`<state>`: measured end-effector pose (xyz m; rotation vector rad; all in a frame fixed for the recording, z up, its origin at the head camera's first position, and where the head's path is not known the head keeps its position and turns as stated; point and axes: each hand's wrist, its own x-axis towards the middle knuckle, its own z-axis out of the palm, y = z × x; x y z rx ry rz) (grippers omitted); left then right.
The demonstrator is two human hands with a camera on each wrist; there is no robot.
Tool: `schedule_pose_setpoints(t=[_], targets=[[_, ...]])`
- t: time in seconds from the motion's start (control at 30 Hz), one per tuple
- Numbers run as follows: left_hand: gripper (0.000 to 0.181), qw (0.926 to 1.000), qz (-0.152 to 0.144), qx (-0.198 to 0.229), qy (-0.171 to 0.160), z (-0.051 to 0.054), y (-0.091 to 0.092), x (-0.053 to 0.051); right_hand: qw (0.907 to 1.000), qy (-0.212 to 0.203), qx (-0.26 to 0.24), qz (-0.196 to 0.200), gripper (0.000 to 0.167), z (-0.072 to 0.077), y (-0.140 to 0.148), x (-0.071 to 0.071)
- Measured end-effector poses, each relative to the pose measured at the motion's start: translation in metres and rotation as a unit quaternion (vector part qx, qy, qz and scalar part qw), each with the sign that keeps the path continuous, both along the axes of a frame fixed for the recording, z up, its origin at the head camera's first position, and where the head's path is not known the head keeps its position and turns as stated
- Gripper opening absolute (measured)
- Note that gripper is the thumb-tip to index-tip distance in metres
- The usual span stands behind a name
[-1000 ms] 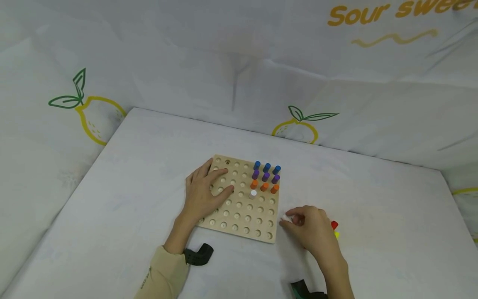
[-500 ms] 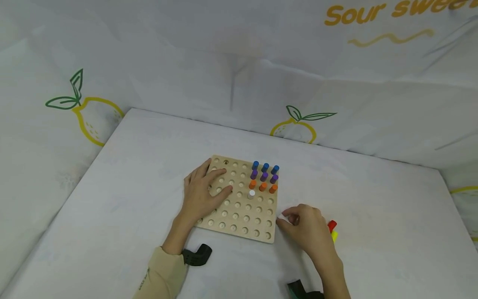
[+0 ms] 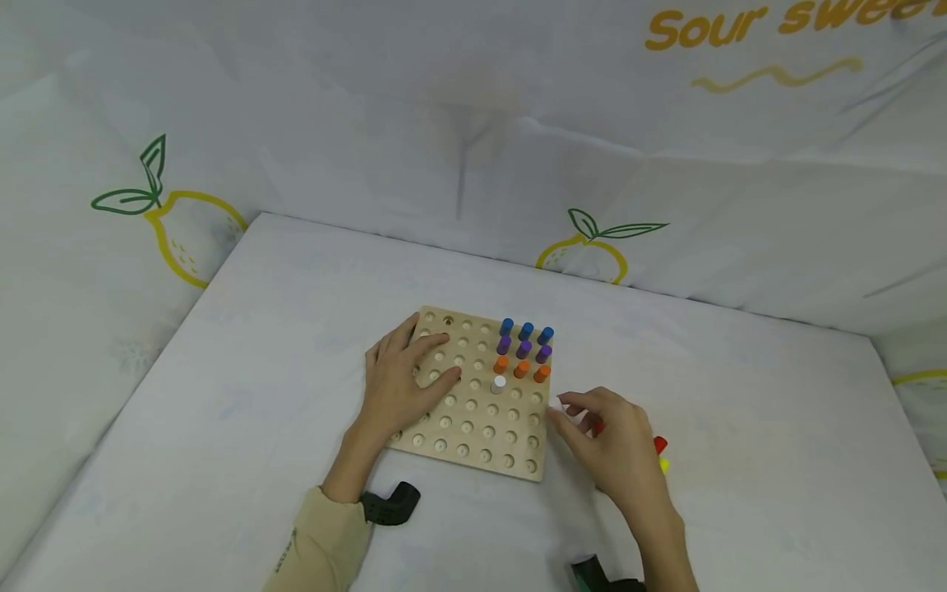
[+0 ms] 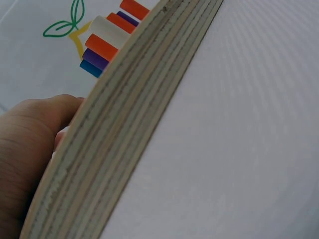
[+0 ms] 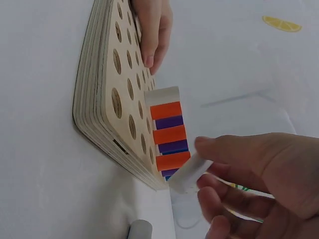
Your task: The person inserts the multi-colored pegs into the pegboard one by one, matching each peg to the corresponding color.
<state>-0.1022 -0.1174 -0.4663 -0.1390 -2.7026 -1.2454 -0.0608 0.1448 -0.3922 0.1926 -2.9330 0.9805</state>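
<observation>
Moved forward, the right hand [image 3: 612, 436] pinches an unseated white peg [image 5: 187, 176] beside the pegboard [image 3: 476, 441] under the spread left hand [image 3: 399, 381].

The left hand [image 3: 402, 382] partly covered the pegboard [image 3: 479, 418] at left. The right hand [image 3: 620, 448] partly hid its white peg [image 5: 188, 175], a red peg [image 3: 661, 445] and a yellow peg [image 3: 664, 465]. Lettering [image 3: 824, 18] was cropped at the head view's right edge.
</observation>
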Motion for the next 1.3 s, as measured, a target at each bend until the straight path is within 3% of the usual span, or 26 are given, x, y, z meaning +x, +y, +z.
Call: schedule_pose_setpoints(t=[0.23,0.37,0.67,1.0,1.3], targets=[[0.049,1.0,0.002,0.0,0.001,0.0,0.0,0.0,0.9963,0.064,-0.056,-0.004,0.016,-0.006,-0.007,-0.002],[0.049,1.0,0.002,0.002,0.003,0.001,0.0,0.0,0.9939,0.081,-0.075,-0.001,0.017,-0.011,-0.01,-0.003],[0.05,1.0,-0.001,0.007,-0.002,0.003,0.0,0.0,0.9944,0.033,-0.1,0.01,0.024,-0.021,-0.015,-0.004],[0.05,1.0,0.0,0.004,-0.002,0.002,0.0,0.0,0.9906,0.047,-0.126,0.029,0.023,-0.027,-0.022,-0.005],[0.05,1.0,0.0,0.001,0.002,0.001,0.0,0.0,0.9931,0.041,-0.104,0.037,0.025,-0.031,-0.027,-0.005]])
